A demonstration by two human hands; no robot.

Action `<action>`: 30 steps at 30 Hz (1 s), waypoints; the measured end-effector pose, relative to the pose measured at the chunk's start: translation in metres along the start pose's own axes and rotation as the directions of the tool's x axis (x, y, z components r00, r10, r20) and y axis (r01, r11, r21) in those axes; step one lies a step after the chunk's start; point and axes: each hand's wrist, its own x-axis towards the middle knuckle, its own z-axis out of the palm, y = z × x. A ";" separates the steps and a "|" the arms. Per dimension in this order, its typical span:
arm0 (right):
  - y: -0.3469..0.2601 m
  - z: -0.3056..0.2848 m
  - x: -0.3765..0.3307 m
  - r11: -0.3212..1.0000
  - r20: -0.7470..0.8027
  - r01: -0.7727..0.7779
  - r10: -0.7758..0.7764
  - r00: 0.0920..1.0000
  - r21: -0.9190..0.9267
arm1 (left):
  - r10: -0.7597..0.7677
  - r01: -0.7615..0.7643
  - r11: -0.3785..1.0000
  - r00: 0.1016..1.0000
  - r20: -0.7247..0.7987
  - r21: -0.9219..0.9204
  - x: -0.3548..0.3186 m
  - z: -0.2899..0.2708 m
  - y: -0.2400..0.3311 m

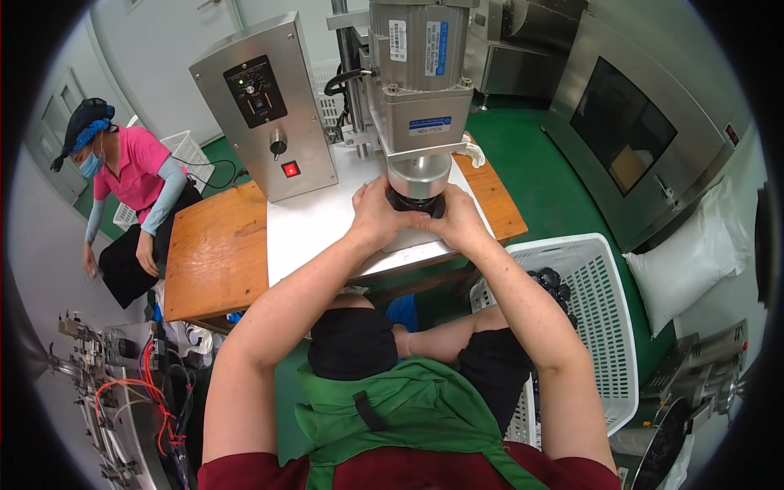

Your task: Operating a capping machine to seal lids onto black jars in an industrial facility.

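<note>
Both of my hands reach forward to a motor-driven machine [425, 106] on the table. Under its round metal head [419, 175] sits a small black jar [415, 202], mostly covered by my fingers and the head. My left hand [380, 216] wraps the jar's left side, and my right hand [459, 219] wraps its right side. The two thumbs meet in front of it. The jar's top is hidden by the metal head. Beside the machine stands a steel control box [265, 106] with a knob and a lit red switch.
A white basket [608, 327] holding several black round pieces [551, 282] stands by my right leg. The wooden table [216, 245] carries a white board [302, 237]. A person in pink [135, 171] sits at the left. A white sack [694, 253] leans at the right, near a steel cabinet [563, 122].
</note>
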 end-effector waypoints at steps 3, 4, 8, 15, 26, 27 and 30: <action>-0.005 0.000 -0.001 1.000 -0.042 -0.013 0.014 0.999 0.010 | -0.003 0.004 1.000 1.000 0.014 -0.021 0.000 0.001 0.000; -0.007 -0.001 -0.001 1.000 -0.046 0.017 -0.016 0.999 0.023 | 0.000 0.001 1.000 1.000 0.028 -0.025 0.001 0.001 0.000; -0.013 -0.005 -0.004 1.000 -0.038 -0.019 0.019 0.999 0.019 | -0.026 0.025 0.996 1.000 -0.014 -0.082 0.000 0.003 0.001; -0.009 -0.004 -0.003 0.998 -0.027 -0.070 0.070 0.997 -0.003 | -0.011 0.007 0.993 0.999 -0.033 -0.118 -0.001 0.002 0.007; -0.014 -0.009 -0.003 0.988 -0.022 -0.139 0.140 0.990 0.061 | -0.048 0.050 0.994 0.999 0.026 -0.100 -0.002 -0.003 0.014; -0.013 -0.009 -0.003 0.986 -0.029 -0.154 0.156 0.987 0.055 | -0.057 0.059 0.994 0.998 0.029 -0.089 -0.002 -0.003 0.013; -0.011 -0.007 -0.002 0.993 -0.045 -0.097 0.100 0.994 0.068 | -0.049 0.049 0.993 0.999 0.012 -0.103 -0.001 -0.002 0.010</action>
